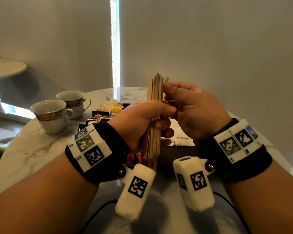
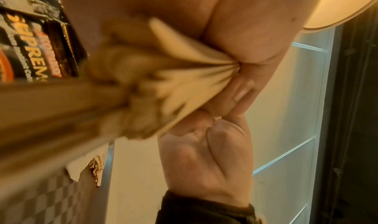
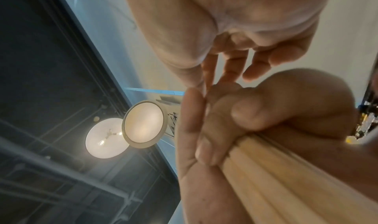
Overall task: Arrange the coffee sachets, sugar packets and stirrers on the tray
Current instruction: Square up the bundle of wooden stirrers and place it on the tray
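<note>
Marble table (image 1: 32,149), "brown sugar" packet (image 1: 182,137)

2 teacups (image 1: 52,115), 1 stirrer bundle (image 1: 155,105), 1 brown sugar pkt (image 1: 182,135)

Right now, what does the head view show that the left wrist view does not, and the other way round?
Only the head view shows two cups, the marble table and a white brown-sugar packet. Only the left wrist view shows the print on the black coffee sachets up close. Both show the left hand gripping the stirrers, with the right hand at the bundle.
</note>
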`<state>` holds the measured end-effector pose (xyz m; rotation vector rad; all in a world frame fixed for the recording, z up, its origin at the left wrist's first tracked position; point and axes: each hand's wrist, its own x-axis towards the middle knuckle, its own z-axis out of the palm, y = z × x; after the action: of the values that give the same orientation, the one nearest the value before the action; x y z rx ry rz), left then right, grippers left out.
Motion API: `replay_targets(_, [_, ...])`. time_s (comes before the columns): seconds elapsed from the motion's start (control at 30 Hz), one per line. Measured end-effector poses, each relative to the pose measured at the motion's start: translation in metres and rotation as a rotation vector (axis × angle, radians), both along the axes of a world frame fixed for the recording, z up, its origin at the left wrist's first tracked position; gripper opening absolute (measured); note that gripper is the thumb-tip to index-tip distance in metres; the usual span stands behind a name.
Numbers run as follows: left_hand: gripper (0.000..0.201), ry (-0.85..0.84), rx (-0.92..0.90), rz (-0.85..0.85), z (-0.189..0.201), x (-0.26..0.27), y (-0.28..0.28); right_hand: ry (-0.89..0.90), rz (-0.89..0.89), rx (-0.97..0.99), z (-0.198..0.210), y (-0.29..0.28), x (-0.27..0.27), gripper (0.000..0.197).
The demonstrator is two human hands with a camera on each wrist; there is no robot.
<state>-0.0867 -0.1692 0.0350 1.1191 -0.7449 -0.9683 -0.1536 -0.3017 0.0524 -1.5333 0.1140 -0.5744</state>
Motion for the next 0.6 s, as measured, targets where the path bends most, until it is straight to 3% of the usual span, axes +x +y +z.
replay_targets(0.17, [0.014,0.0,0.053,-0.048,-0.001,0.002,0.0,0.012,-0.015,0.097,0.0,-0.005,0.001,0.04])
replay_targets(0.23, [0.014,-0.011,0.07,-0.046,-0.002,0.002,0.0,-0.005,-0.053,0.093,0.002,-0.006,0.0,0.033])
replay_targets(0.33, [0.016,0.0,0.078,-0.025,-0.002,0.004,-0.001,-0.11,-0.187,0.167,0.009,-0.01,-0.004,0.013])
replay_targets(0.5, [0.011,0.064,0.062,0.025,-0.002,0.008,0.0,-0.385,-0.403,0.343,0.023,-0.029,-0.013,0.012])
replay_targets(0.6, [0.015,0.079,0.034,0.051,0.0,0.009,0.0,-0.328,-0.364,0.305,0.026,-0.033,-0.016,0.013])
